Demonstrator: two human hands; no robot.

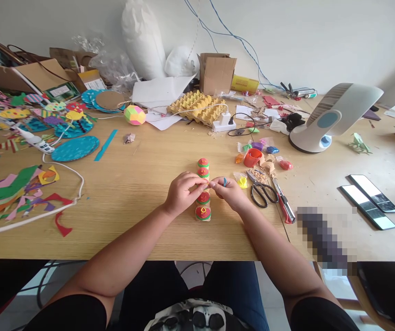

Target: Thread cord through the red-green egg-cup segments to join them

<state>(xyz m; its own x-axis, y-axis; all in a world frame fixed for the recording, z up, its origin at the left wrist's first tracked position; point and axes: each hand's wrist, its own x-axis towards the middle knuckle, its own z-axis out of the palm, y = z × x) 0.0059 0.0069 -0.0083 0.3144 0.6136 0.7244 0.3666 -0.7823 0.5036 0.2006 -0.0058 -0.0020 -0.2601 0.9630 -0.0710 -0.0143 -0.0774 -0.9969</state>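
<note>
In front of me a row of several small clay figures [203,197], layered red, green and tan, runs away from the table's front edge. The nearest one [203,213] carries a yellow ring on its red top. Over the middle of the row, my left hand [186,193] is closed in a pinch, its fingertips meeting those of my right hand [230,191]. Whatever tiny bit lies between the fingertips is too small to make out; a hint of orange shows there. From the closed fingers of my right hand a small blue tool [225,181] sticks up.
Black-handled scissors [264,191] and a red cutter [285,202] lie right of my right hand. Behind them stand a red cup [252,157], bagged clay [272,150] and a white fan [331,119]. Paper scraps [18,191] and a white cable [62,209] lie left.
</note>
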